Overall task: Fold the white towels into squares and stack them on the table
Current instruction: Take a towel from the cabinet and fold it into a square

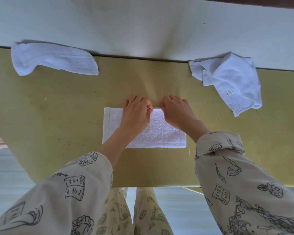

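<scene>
A white towel [157, 133] lies folded into a flat rectangle on the middle of the yellow-green table [58, 107]. My left hand [136, 112] and my right hand [176, 112] sit side by side on its far edge, each pinching that edge with curled fingers. Both forearms cross over the towel and hide part of it. A second white towel [54, 59] lies loosely folded at the far left. A third white towel [234, 80], crumpled and bearing a small label, lies at the far right.
A pale wall [143, 28] runs right behind the table's far edge. The table's near edge [151, 185] is just ahead of my legs. Floor shows to the left and below.
</scene>
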Tool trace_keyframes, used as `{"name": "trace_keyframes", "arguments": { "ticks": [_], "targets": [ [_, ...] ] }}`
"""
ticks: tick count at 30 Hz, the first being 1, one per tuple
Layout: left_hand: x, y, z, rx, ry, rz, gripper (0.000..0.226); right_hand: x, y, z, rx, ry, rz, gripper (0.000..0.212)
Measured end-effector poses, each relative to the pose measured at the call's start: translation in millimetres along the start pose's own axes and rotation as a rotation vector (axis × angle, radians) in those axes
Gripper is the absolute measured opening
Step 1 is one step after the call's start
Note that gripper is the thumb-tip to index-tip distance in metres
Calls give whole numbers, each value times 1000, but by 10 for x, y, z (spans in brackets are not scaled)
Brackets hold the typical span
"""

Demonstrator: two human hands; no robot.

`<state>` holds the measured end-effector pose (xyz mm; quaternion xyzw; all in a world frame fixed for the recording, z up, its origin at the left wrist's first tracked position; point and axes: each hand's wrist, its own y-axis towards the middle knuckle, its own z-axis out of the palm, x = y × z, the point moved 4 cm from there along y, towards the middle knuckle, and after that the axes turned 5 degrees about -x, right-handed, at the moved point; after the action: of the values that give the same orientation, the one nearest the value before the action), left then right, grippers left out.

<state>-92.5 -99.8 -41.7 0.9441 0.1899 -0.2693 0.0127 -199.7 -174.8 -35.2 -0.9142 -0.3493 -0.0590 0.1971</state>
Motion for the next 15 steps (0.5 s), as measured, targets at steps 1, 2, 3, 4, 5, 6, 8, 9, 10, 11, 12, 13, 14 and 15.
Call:
{"name": "trace_keyframes", "arguments": {
  "ticks": [1, 2, 3, 4, 5, 6, 8, 9, 10, 11, 12, 13, 14, 15],
  "targets": [
    [5, -6, -6, -4, 1, 7, 4, -9, -12, 1, -5, 22, -1, 14],
    [16, -12, -6, -2, 1, 6, 4, -22, -26, 3, -6, 43, 1, 15],
    [31, -12, -2, 3, 1, 2, 5, -36, -38, 8, -4, 63, 4, 15],
    [46, -7, 0, 9, 5, -2, 6, -49, -49, 11, 0, 78, 6, 15],
    [60, -3, 6, 16, 11, -6, 8, -62, -55, 15, 4, 89, 9, 15],
    [71, 2, 12, 24, 17, -12, 10, -75, -58, 17, 7, 95, 12, 15],
    [88, 6, 27, 35, 20, -31, 13, -94, -57, 12, -2, 102, 18, 15],
    [93, 5, 34, 37, 19, -42, 13, -100, -54, 9, -9, 103, 21, 15],
    [96, 4, 37, 37, 19, -51, 14, -105, -50, 4, -15, 104, 25, 16],
    [96, 3, 38, 34, 19, -56, 14, -111, -44, 2, -17, 106, 29, 16],
    [96, 4, 37, 32, 19, -61, 14, -113, -42, 2, -17, 108, 30, 16],
    [96, 5, 32, 32, 19, -65, 15, -113, -43, 2, -13, 111, 30, 15],
    [95, 9, 26, 35, 19, -68, 16, -113, -47, 3, -8, 116, 31, 15],
    [95, 15, 20, 39, 19, -70, 16, -116, -52, 2, -3, 126, 34, 15]
  ]
}}
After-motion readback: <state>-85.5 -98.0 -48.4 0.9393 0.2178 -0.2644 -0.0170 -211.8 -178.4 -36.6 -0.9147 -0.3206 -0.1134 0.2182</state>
